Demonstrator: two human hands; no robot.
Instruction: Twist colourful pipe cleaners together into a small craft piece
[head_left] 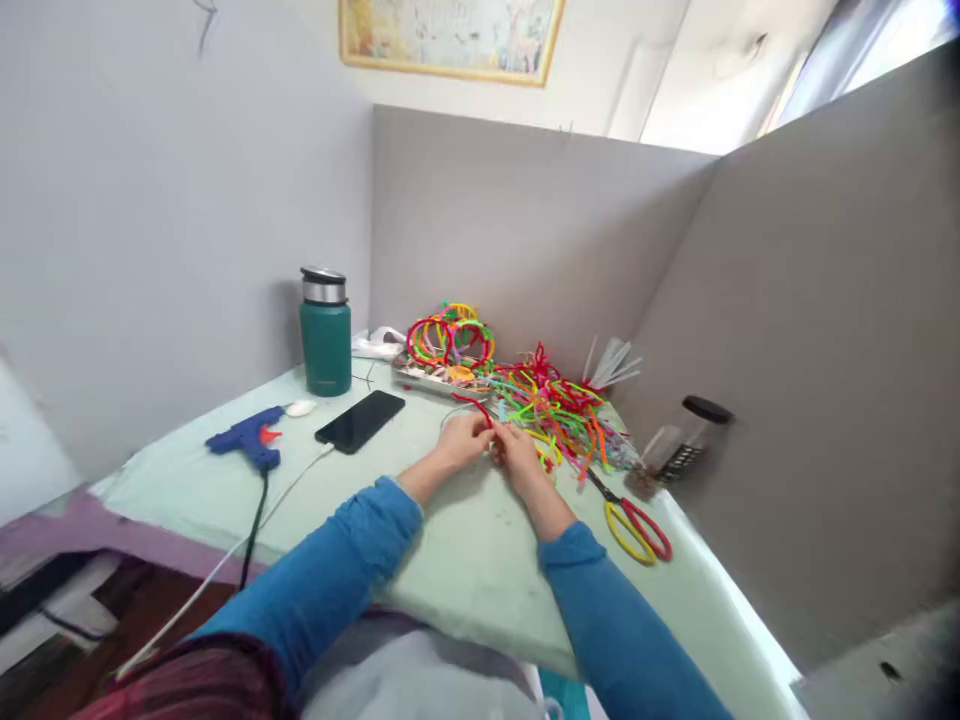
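"Grip?"
"Narrow — I'm pinching the red stem (473,402) between left hand (460,443) and right hand (519,456), well inside the table's (465,560) front edge."
"Handling?"
"I'd be keeping both pinches close, easing it gently — avoiding sharp kinks."

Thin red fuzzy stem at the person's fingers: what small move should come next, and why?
Probably slide the left hand along the thin red fuzzy stem toward its free end, the right hand steadying the near end. Both hands' fingers are bunched at that near end while the rest sticks out unsupported, so spreading the grip would likely give better control.
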